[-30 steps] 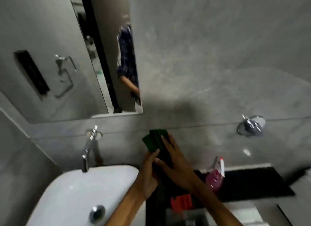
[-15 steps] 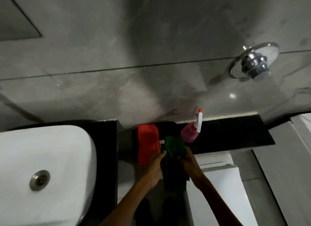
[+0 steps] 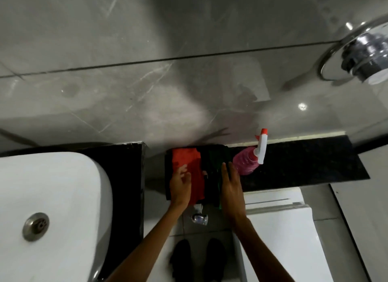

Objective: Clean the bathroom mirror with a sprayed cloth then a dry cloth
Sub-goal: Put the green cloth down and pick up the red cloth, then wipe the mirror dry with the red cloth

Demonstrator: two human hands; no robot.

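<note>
So the head cam is looking pretty much straight down over a black ledge [image 3: 294,166] running along the grey tiled wall [image 3: 147,92]. The person's left hand [image 3: 180,187] is resting on a folded red cloth [image 3: 189,162], fingers loosely spread and slightly curled, not really clamping it as far as the picture shows. Right next to it, the right hand [image 3: 231,187] is lying flat and open on a dark green cloth [image 3: 216,155], palm down, fingers straight and together. Both cloths are sitting side by side on the ledge, touching or nearly so, it's too dark to say. A pink spray bottle [image 3: 247,162] with a white trigger head and red tip is standing just beside the right hand's fingertips, leaning back toward the wall. A white sink [image 3: 52,197] with a metal drain is filling the left side, and a chrome wall fitting [image 3: 361,61] is sticking out at upper right. The mirror isn't in this shot.
</note>
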